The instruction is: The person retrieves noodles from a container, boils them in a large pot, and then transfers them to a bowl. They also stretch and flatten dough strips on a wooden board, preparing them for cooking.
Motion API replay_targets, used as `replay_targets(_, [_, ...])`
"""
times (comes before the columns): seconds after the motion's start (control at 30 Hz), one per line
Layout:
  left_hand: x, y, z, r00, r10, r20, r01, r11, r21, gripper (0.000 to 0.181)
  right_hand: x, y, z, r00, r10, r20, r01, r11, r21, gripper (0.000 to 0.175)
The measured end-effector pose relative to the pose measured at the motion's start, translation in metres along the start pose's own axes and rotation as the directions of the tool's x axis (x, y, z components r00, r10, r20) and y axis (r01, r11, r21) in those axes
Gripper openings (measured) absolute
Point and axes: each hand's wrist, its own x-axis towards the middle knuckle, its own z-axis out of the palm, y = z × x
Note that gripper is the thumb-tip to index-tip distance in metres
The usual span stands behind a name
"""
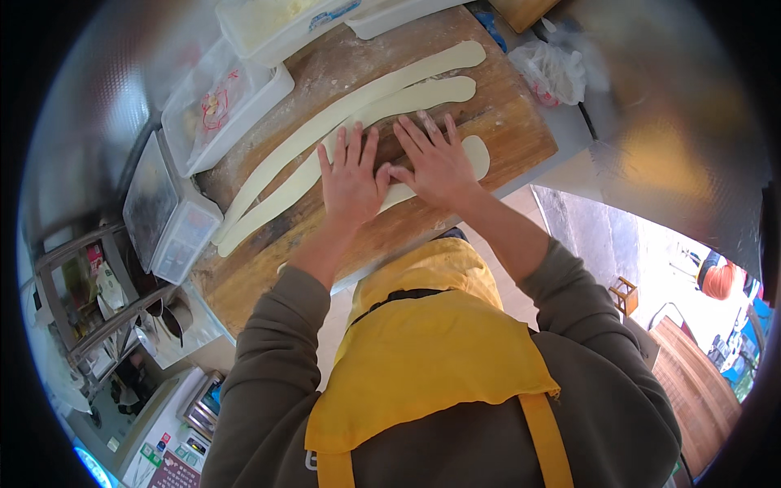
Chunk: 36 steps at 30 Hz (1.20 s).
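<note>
My left hand (pixel 352 186) lies palm down with its fingers spread, its fingertips at the middle one of three long flat strips of dough. Beside it, my right hand (pixel 438 163) is spread flat too, the two thumbs meeting. Under my hands runs the nearest dough strip (pixel 477 156), mostly hidden by them; a short piece also shows between my wrists. The middle dough strip (pixel 421 97) and the far dough strip (pixel 390 82) stretch side by side across a floured wooden board (pixel 512 119). Neither hand grips anything.
White plastic tubs (pixel 268 91) line the board's far left edge, with a clear lidded container (pixel 186 235) nearer me. A crumpled plastic bag (pixel 552 70) sits past the right end. A metal rack (pixel 91 329) stands at left; a small wooden stool (pixel 623 296) is at right.
</note>
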Motion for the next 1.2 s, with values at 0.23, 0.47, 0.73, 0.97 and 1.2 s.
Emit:
replay_targets(0.23, [-0.069,0.016,0.006,0.998,0.008,0.065,0.000,0.993,-0.122,0.078,-0.073,-0.033,0.003,0.999,0.023,0.026,-0.023,0.999,0.031,0.077])
replay_targets(0.47, [-0.102,0.018,0.000,0.993,0.025,0.115,0.002,0.974,-0.228,0.076,-0.105,-0.041,0.011,0.997,0.013,0.074,-0.022,0.992,0.125,0.059])
replay_targets(0.73, [-0.068,-0.047,-0.021,0.998,-0.049,0.035,0.049,0.999,-0.007,0.069,-0.011,-0.075,0.017,0.990,-0.128,0.060,0.130,0.991,-0.038,0.074])
replay_targets(0.97, [-0.094,-0.043,-0.008,0.993,-0.078,0.093,0.083,0.995,-0.047,0.079,-0.031,-0.087,0.017,0.991,-0.048,0.128,0.045,0.999,0.030,0.083])
replay_targets(1.2, [-0.130,-0.033,-0.011,0.999,-0.026,0.037,0.032,0.987,-0.160,0.079,-0.072,-0.106,0.017,0.998,-0.025,0.063,0.023,0.999,0.041,0.078])
